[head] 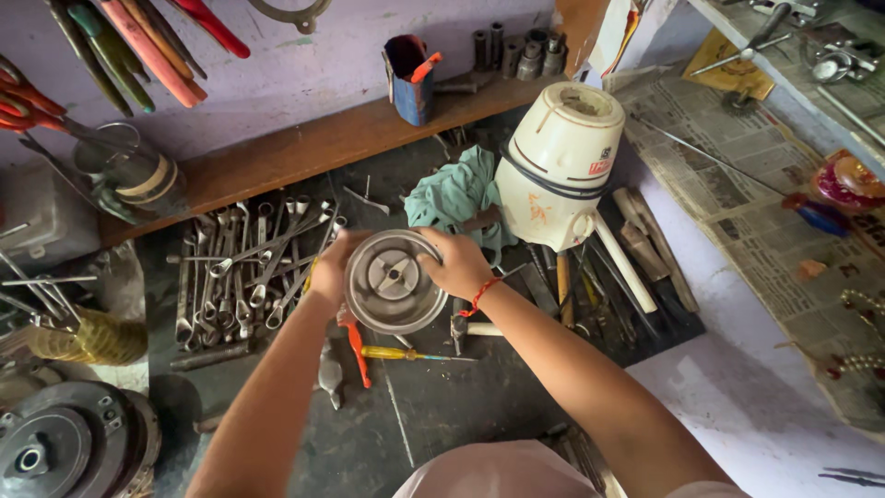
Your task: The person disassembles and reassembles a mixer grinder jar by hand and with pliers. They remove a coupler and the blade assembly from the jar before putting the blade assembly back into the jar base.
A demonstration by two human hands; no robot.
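Steel mixer jar (395, 281), mouth up, axis vertical, clamped between left hand (329, 267) and right hand (458, 263).

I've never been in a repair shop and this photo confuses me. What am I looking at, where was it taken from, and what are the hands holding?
The single picture comes from a camera worn on a person's head, looking down at their own arms. Both bare hands, the left hand and the right hand, grip a round metal jar with a small blade at its centre. Below is a dark workbench. On it lie a row of spanners, a yellow-handled screwdriver, a green cloth and a white mixer base standing upright. More tools hang on the wall.
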